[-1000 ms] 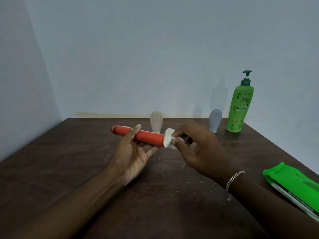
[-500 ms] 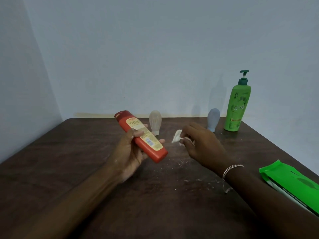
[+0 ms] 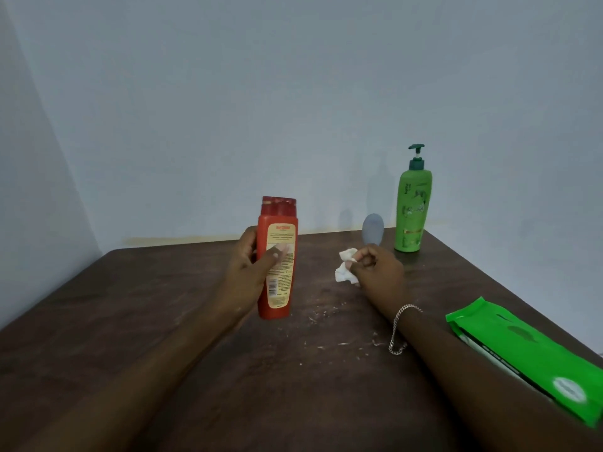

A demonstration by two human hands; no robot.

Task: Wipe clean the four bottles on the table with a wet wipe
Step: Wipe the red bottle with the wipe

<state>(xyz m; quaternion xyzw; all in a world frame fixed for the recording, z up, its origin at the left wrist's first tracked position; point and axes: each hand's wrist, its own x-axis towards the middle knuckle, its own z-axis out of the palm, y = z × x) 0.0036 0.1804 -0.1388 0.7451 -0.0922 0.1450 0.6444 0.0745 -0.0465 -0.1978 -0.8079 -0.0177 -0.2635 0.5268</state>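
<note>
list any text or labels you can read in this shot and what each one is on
"Hemu": roughly how the vertical word on the green pump bottle reads, uncertain; the rest of its label is blurred.
Red bottle in the left hand: back label with a red heading, fine print and a barcode, all too blurred to read.
Green wipes pack: a dark strip of print, unreadable.

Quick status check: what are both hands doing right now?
Left hand grips red bottle upright. Right hand pinches crumpled wet wipe, apart from bottle. Nothing between them.

Dark wood table [image 3: 163, 337]: green pump bottle [image 3: 412, 210], grey bottle [image 3: 372, 232], green wipes pack [image 3: 528, 357], white specks [image 3: 326, 344].
</note>
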